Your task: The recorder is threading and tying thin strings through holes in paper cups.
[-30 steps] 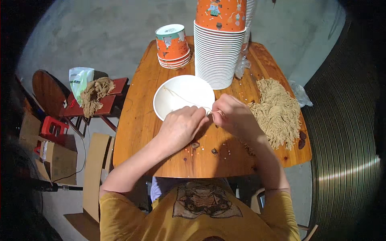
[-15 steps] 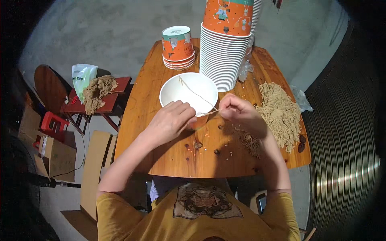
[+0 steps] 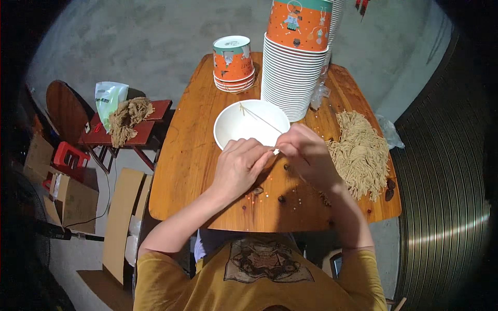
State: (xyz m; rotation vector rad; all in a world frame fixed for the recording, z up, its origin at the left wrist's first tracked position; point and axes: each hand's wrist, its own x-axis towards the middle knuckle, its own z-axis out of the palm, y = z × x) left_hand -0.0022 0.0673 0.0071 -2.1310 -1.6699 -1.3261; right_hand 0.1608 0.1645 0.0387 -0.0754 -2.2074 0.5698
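A white-lined paper bucket (image 3: 228, 124) stands mouth up on the wooden table, in front of my body. My left hand (image 3: 238, 166) is closed on its near rim, thumb and fingertips pinched close to my right hand. With its fingers closed, my right hand (image 3: 306, 155) pinches a thin tan cord (image 3: 264, 121). That cord stretches across the bucket's mouth from the far inner wall, where a short end shows. The fingertips of both hands almost meet at the near right rim, and they hide the cord's other end.
A tall stack of paper buckets (image 3: 291, 78) rises behind the bucket. A shorter upside-down stack (image 3: 233, 65) stands at the far left of the table (image 3: 181, 181). A heap of tan cords (image 3: 360, 155) lies on the right. Small beads and dark bits are scattered near the front edge.
My left hand has moved right and my right hand slightly left, so their fingertips have come together at the near rim. The cord stretch once visible between them is now hidden.
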